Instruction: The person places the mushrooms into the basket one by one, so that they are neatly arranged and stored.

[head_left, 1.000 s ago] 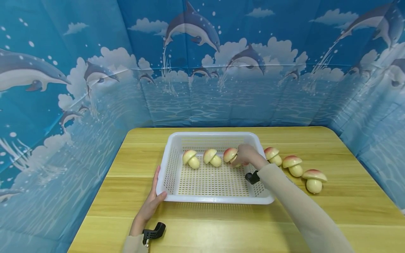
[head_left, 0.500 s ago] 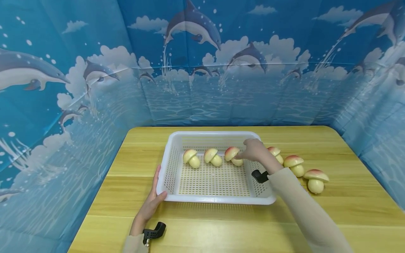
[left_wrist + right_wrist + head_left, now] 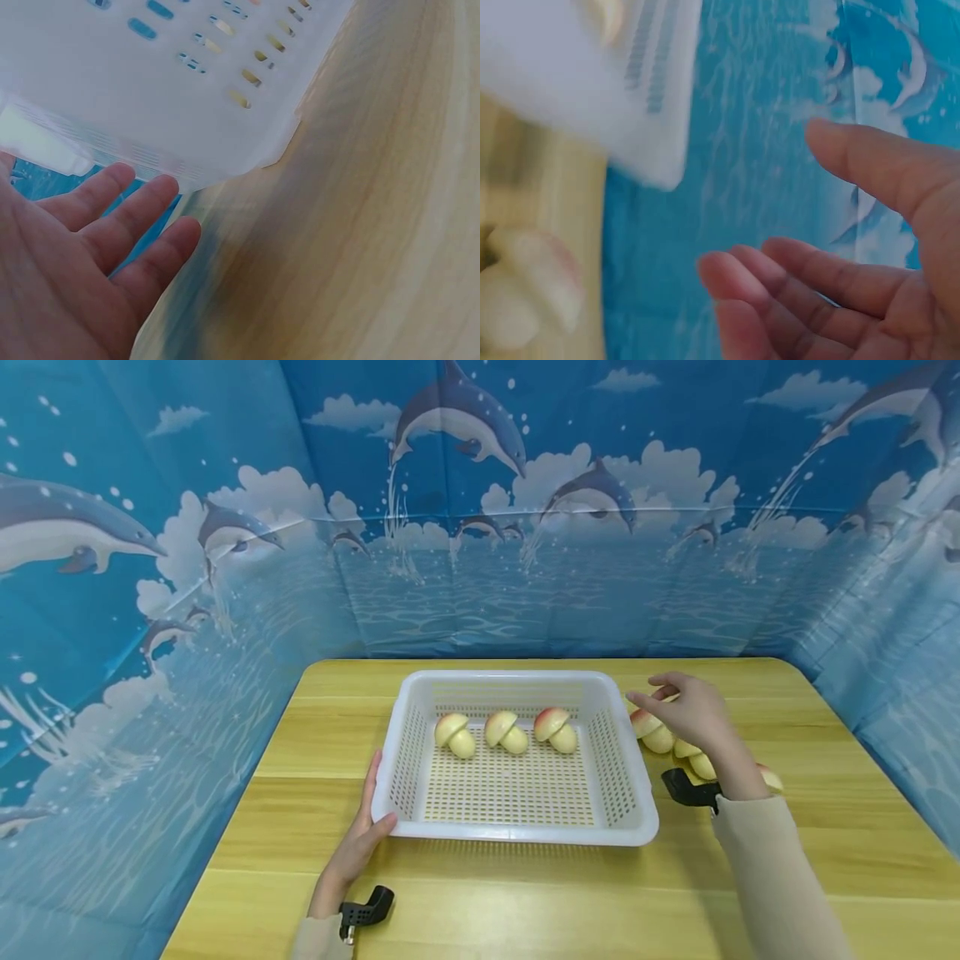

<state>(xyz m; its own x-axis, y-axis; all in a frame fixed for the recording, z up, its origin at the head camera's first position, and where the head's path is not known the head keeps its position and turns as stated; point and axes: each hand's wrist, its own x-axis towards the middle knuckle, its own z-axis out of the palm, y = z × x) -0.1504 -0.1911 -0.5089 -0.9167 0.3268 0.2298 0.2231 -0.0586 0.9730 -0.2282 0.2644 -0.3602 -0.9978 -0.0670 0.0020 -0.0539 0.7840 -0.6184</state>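
A white perforated plastic basket holds three glossy cream mushrooms with pink-tinged caps, standing in a row: left mushroom, middle mushroom, right mushroom. At the basket's near left corner is my left hand, thumb against the rim and fingers along the outer wall; the left wrist view shows these fingers extended and spread. My right hand hovers right of the basket, over more mushrooms, with nothing between thumb and fingers. Below it show a mushroom and, partly hidden, another mushroom.
A third mushroom on the table peeks out behind the right wrist. The wooden table extends around the basket. A blue dolphin-print curtain encloses the back and sides. A black camera sits on the right wrist.
My right hand has let go of the right mushroom in the basket, lifted out over the rim and moved right above the table mushrooms. The left hand stays at the basket corner.
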